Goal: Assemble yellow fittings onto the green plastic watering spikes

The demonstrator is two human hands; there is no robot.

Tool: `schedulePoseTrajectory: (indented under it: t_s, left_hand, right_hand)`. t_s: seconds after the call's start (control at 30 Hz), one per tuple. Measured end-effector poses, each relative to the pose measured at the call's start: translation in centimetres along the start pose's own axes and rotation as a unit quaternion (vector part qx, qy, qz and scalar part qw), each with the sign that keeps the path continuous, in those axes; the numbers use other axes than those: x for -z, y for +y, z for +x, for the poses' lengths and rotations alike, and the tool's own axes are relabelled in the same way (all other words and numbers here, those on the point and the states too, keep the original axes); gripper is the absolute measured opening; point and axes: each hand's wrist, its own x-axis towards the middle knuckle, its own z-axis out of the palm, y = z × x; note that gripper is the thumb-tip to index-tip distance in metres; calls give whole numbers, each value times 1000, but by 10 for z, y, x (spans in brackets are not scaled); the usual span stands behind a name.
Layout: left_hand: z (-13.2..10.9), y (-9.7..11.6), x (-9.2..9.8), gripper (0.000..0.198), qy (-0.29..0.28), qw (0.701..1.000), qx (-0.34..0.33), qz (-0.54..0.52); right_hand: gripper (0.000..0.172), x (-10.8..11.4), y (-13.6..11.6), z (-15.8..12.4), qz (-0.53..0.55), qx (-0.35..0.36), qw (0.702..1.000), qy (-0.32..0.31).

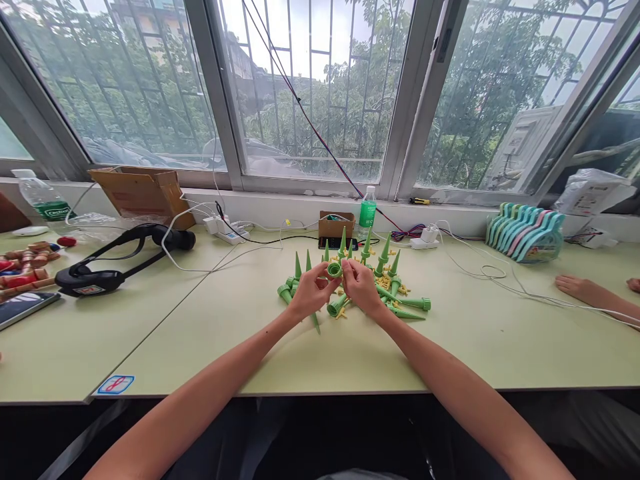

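Note:
My left hand [311,291] is closed around a green plastic spike [334,270], its round open end facing up and its point running down past my wrist. My right hand [361,285] pinches at that round end from the right; what its fingertips hold is too small to make out. Both hands hover over a pile of green spikes [395,293] on the pale green table [240,347], some standing upright, some lying flat. Small yellow parts [384,283] are scattered among them.
A black headset [117,263] and cardboard box [143,193] lie at the left. A small brown box [336,225], green bottle [367,208], power strips and cables line the window sill. Another person's hand [583,289] rests at the right, near stacked teal pieces [524,232].

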Motion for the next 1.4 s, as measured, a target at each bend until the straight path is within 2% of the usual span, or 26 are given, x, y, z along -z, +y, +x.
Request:
schedulePoseTrajectory:
  t_s: [0.3, 0.53, 0.83, 1.13, 1.4]
  left_hand:
    - [3, 7, 1, 28, 17, 988, 70, -135]
    - [6, 6, 1, 36, 3, 979, 103, -176]
    - [7, -4, 4, 54, -13, 979, 132, -154]
    - [6, -9, 5, 53, -8, 985, 118, -128]
    - [6, -5, 6, 50, 3, 985, 130, -118]
  right_hand:
    - [40, 0, -7, -4, 26, 21, 999, -11]
    - [40, 0, -9, -6, 38, 34, 998, -31]
    - [40, -2, -9, -6, 54, 38, 997, -39]
    - [41, -1, -9, -4, 49, 2, 997, -53]
    - [39, -1, -10, -5, 47, 5, 997, -58]
